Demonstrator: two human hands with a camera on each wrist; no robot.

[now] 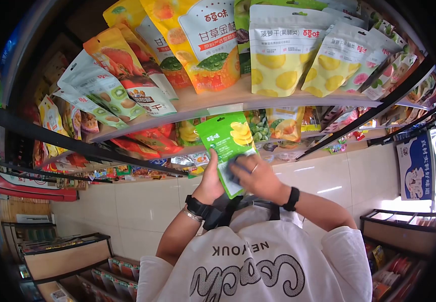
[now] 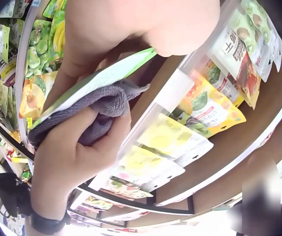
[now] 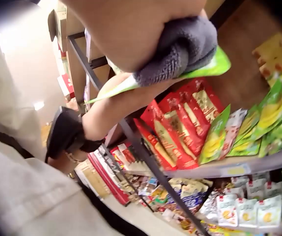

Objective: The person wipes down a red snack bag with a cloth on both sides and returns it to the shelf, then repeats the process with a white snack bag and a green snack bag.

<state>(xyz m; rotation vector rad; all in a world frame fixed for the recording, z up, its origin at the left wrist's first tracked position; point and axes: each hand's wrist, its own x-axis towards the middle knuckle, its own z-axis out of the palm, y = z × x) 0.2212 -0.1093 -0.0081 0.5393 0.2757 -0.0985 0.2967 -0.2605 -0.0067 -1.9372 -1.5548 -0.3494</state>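
A green snack pouch (image 1: 223, 133) with yellow fruit slices printed on it is held up in front of the person's chest. The left hand (image 1: 211, 180) grips its left edge, thumb on the printed face. Bunched in the right hand (image 1: 264, 180) is a dark grey cloth (image 2: 99, 110), pressed flat against the lower part of the pouch. In the right wrist view the cloth (image 3: 188, 46) covers part of the pouch's face, its green corner (image 3: 222, 63) sticking out. The left hand's fingers behind the pouch are mostly hidden in the head view.
Just ahead, an upper shelf (image 1: 218, 106) carries upright yellow pouches (image 1: 203, 45) and white-and-yellow pouches (image 1: 281, 55). A lower shelf holds red packets (image 3: 180, 125) and more green pouches. Black metal rails (image 1: 374, 113) run along the shelf ends. More racks (image 1: 72, 256) stand behind the person.
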